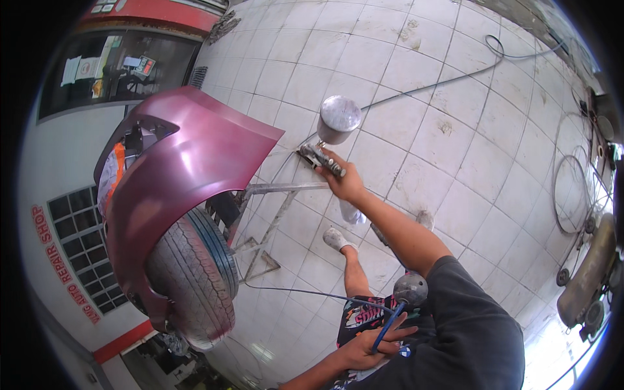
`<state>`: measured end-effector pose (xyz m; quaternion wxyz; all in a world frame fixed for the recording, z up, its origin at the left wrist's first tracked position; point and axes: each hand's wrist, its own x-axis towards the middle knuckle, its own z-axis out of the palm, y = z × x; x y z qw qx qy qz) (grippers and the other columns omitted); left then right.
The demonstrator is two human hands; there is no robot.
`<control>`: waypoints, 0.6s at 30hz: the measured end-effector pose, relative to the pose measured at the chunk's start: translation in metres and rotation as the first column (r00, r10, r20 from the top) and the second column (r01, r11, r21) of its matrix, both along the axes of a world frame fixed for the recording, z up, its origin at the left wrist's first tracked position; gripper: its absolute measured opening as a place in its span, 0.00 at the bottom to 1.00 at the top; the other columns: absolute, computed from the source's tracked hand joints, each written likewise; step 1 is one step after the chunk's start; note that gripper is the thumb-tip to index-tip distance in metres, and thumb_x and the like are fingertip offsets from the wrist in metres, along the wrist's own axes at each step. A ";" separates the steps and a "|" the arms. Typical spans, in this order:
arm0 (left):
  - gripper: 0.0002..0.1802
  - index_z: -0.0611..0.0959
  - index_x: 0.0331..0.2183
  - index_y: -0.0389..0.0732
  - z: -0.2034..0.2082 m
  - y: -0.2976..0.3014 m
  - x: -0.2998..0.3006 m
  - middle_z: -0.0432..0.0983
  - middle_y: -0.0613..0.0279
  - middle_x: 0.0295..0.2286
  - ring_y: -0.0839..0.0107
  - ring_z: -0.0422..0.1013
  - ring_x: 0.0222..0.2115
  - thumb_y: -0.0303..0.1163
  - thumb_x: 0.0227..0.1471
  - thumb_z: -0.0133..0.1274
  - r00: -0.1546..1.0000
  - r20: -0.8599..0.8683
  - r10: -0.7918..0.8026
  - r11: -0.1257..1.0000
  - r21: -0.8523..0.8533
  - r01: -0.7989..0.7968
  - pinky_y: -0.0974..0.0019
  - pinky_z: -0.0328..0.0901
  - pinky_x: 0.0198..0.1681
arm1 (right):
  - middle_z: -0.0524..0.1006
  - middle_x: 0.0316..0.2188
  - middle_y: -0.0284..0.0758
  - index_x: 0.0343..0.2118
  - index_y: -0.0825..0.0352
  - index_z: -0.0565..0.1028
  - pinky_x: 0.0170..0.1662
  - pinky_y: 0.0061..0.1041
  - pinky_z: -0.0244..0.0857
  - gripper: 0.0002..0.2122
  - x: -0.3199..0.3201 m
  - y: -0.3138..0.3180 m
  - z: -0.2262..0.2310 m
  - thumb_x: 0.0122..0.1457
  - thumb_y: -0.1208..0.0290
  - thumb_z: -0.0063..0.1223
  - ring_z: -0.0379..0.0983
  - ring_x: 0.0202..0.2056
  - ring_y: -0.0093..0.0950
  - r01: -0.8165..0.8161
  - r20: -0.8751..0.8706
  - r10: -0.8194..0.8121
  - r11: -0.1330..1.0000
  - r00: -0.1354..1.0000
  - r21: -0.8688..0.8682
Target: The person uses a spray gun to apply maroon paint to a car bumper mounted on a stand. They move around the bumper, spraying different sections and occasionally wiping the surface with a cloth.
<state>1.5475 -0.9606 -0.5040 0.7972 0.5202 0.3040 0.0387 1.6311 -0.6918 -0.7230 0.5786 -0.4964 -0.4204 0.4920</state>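
- pale floor tiles (pixel 455 156), smudged in places;
- dark glass pane (pixel 172 62) at upper left, with papers (pixel 84 70) on it and a red band (pixel 156 12) above;
- white wall (pixel 65 146) with red lettering (pixel 65 260) beside a gridded window (pixel 86 250);
- brown rounded object (pixel 587 279) at far right, a cable loop (pixel 554 195) near it

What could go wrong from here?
1. Bump: the right hand holds the spray gun near the panel's edge in this view; a stray swing might mark the pink panel.
2. Snag: the blue hose at the left hand appears to run toward the metal stand; a tug could catch there.
3. Overspray: the tire sits uncovered beside the panel and could catch paint.
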 end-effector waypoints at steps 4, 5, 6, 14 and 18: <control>0.14 0.85 0.33 0.41 -0.005 0.010 0.006 0.66 0.53 0.62 0.56 0.40 0.71 0.12 0.51 0.51 0.985 -0.042 0.167 0.983 -0.069 -0.169 0.56 0.43 0.70 | 0.80 0.40 0.52 0.61 0.59 0.69 0.45 0.35 0.70 0.24 0.017 0.045 -0.017 0.63 0.64 0.60 0.81 0.43 0.44 -0.127 0.090 0.152 0.964 0.984 -0.234; 0.18 0.86 0.35 0.42 -0.003 0.014 0.004 0.67 0.53 0.62 0.55 0.42 0.71 0.10 0.48 0.49 0.979 -0.085 0.187 0.979 -0.065 -0.193 0.56 0.44 0.69 | 0.80 0.41 0.52 0.62 0.57 0.69 0.45 0.38 0.70 0.24 0.020 0.048 -0.013 0.63 0.63 0.59 0.79 0.43 0.47 -0.119 0.120 0.152 0.962 0.981 -0.245; 0.22 0.88 0.36 0.42 -0.001 0.018 0.002 0.67 0.52 0.62 0.54 0.44 0.71 0.09 0.46 0.47 0.970 -0.126 0.208 0.975 -0.057 -0.216 0.57 0.45 0.69 | 0.80 0.42 0.53 0.62 0.55 0.69 0.46 0.40 0.70 0.25 0.024 0.053 -0.008 0.62 0.62 0.59 0.78 0.44 0.50 -0.110 0.152 0.151 0.962 0.977 -0.251; 0.27 0.89 0.40 0.43 -0.022 -0.003 -0.074 0.79 0.48 0.50 0.54 0.68 0.59 0.11 0.43 0.45 0.705 -0.438 0.558 0.814 0.452 -0.364 0.61 0.58 0.65 | 0.80 0.30 0.39 0.61 0.63 0.70 0.39 0.26 0.69 0.24 0.059 0.019 0.107 0.62 0.68 0.60 0.71 0.30 0.23 -0.424 0.178 0.456 0.885 0.872 -0.193; 0.22 0.89 0.42 0.46 0.004 0.047 -0.050 0.80 0.51 0.48 0.61 0.74 0.54 0.16 0.49 0.49 0.632 -0.580 0.514 0.846 0.220 -0.486 0.64 0.64 0.60 | 0.80 0.31 0.35 0.60 0.66 0.70 0.40 0.26 0.70 0.22 0.076 0.003 0.201 0.64 0.68 0.59 0.74 0.33 0.22 -0.650 0.049 0.696 0.691 0.716 -0.316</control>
